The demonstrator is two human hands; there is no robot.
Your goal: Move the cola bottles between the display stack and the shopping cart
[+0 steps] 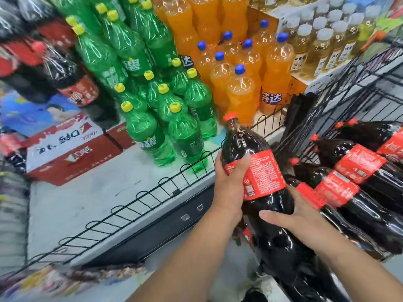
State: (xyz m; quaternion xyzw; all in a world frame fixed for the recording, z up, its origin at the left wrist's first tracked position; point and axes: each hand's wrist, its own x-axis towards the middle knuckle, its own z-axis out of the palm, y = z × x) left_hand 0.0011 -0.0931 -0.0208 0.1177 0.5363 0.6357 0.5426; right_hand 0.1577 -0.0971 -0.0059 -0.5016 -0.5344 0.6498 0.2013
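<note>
I see left hand (231, 179) grasping cola bottle (257, 177) at label | right hand (290, 212) cupping its lower body | more cola bottles (359, 164) lying in cart (357, 88)

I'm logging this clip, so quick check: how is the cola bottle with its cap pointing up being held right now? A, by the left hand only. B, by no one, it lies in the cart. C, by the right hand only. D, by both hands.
D: the left hand grips the cola bottle at its red label, and the right hand holds its dark body lower down.
</note>
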